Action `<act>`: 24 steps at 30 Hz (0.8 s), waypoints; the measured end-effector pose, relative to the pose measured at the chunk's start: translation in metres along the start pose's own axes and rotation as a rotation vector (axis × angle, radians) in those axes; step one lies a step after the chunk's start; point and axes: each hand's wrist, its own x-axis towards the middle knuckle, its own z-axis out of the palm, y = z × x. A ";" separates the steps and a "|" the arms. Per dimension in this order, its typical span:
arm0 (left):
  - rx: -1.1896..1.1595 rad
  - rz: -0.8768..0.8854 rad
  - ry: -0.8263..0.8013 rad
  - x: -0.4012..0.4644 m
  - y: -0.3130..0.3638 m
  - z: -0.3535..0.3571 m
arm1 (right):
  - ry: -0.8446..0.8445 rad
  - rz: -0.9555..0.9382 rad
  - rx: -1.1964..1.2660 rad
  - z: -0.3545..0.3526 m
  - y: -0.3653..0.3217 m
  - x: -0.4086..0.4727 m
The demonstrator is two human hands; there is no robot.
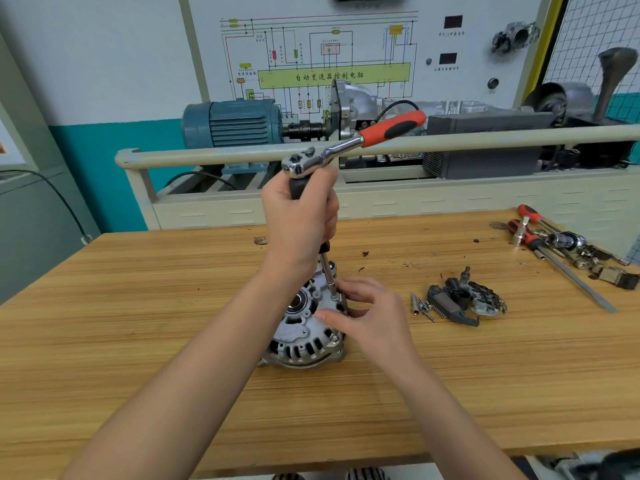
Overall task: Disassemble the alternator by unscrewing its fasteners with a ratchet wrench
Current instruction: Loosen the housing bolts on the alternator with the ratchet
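The fingers (pixel 325 202) of the left hand (pixel 300 216) curl round the black grip of an extension bar (pixel 327 268) just under the head of the ratchet wrench (pixel 349 145), whose orange and black handle points up and away to the right. The bar runs down, slightly tilted, to a fastener (pixel 334 296) on the rim of the alternator (pixel 306 327). The right hand (pixel 369 315) rests against the right side of the alternator, its fingers lightly spread, fingertips touching the housing beside the bar's lower end. The alternator sits on the wooden table (pixel 173 341), bearing face up. To the right of the alternator lie loose bolts (pixel 420 306), then a removed black rectifier part (pixel 464 301). Further right of the alternator, near the table's far edge, lies a heap of screwdrivers and sockets (pixel 561 242).
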 end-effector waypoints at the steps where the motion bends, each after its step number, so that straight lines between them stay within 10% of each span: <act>1: 0.004 0.018 -0.019 -0.002 0.000 0.000 | -0.002 0.003 0.006 0.000 0.000 0.000; 12: 0.130 0.088 -0.140 -0.018 -0.002 0.003 | -0.386 0.083 0.238 -0.054 -0.025 0.012; 17: 0.148 0.067 -0.171 -0.017 0.000 0.005 | -0.377 -0.311 0.990 -0.097 -0.097 0.031; 24: 0.173 0.056 -0.113 -0.019 -0.001 0.006 | -0.104 -0.236 1.602 -0.085 -0.151 0.025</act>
